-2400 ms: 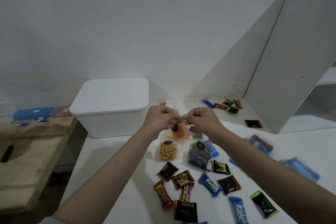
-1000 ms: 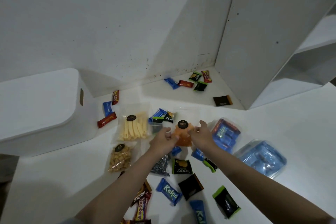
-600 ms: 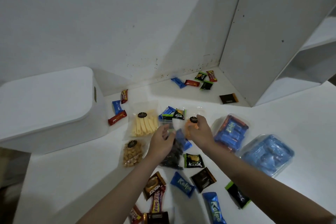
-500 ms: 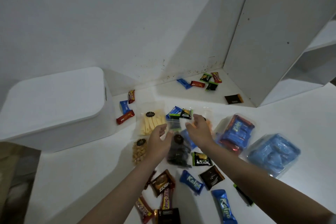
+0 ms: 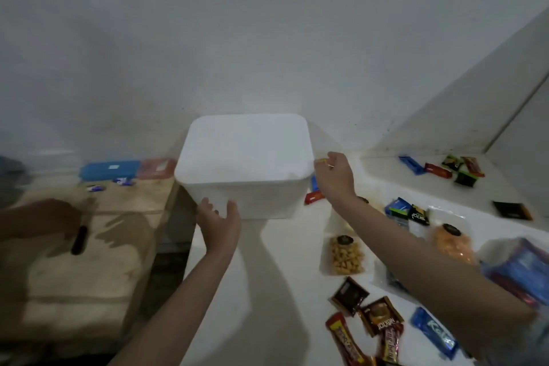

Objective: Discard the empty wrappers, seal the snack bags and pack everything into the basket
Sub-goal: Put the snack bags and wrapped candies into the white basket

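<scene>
While both my arms reach out over the white table (image 5: 267,276), my left hand (image 5: 219,218) rests against the front wall of the white basket (image 5: 246,157), fingers straight and loosely spread, gripping nothing. My right hand (image 5: 334,174) is up at the basket's right edge, just under the rim of its closed lid; the fingers there are bent toward the rim, but I cannot tell whether they actually hold it or only touch it. A small red wrapper (image 5: 313,197) lies just below that wrist, beside the basket's right wall.

To the right of my right forearm sit the snack bags: a clear bag of yellow puffs (image 5: 347,254) close against the arm, and an orange snack bag (image 5: 453,242) farther out. Nearer to me than both hands, small chocolate wrappers (image 5: 378,318) and a blue bar (image 5: 436,333) lie scattered. Beyond my right hand, by the wall, is a little cluster of candies (image 5: 445,169). Left of my left hand stands a wooden bench (image 5: 74,261) with a blue case (image 5: 110,169) at its far edge.
</scene>
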The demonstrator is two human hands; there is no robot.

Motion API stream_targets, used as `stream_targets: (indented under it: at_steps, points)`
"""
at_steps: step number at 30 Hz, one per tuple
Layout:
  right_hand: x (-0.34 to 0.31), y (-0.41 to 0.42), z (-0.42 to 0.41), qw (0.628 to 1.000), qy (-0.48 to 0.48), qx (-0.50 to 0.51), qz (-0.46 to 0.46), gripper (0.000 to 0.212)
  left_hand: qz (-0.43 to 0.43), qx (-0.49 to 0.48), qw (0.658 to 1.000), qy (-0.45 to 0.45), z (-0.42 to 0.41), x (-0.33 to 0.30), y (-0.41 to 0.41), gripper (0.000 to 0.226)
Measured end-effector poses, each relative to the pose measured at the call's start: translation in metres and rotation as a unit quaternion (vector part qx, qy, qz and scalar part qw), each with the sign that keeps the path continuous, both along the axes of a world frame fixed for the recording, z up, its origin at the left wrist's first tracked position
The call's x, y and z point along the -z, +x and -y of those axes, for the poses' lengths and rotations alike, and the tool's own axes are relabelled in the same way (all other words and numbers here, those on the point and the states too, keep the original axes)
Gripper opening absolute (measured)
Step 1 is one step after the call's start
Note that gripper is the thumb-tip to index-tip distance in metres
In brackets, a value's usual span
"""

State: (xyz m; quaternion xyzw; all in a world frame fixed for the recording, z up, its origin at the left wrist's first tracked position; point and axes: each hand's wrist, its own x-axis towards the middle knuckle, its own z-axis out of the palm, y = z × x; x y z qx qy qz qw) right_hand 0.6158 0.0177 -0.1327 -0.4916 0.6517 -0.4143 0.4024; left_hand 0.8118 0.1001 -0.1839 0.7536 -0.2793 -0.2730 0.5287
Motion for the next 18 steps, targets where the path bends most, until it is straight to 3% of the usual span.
stream_targets:
  at_steps: [3,6,10,13,18]
  points:
    - [-0.007,0.026,0.027,0.999,0.016,0.004,-0.035,0.06,0.042,-0.092,0.994,-0.036,0.013,-0.018,0.036,0.058]
    - [-0.007,0.043,0.051,0.993,0.08,0.011,-0.087,0.066,0.069,-0.12,0.99,-0.024,0.038,-0.032,0.063,0.055]
    - [0.004,0.055,0.071,0.987,0.127,0.017,-0.098,0.066,0.097,-0.06,0.993,0.023,0.081,-0.031,0.096,0.069]
    - [0.02,0.059,0.074,0.978,0.104,0.047,-0.172,0.053,0.125,-0.012,0.988,0.088,0.102,-0.017,0.107,0.086]
    - [0.034,0.057,0.075,0.971,0.067,0.093,-0.21,0.052,0.132,-0.034,0.989,0.051,0.108,0.002,0.114,0.087]
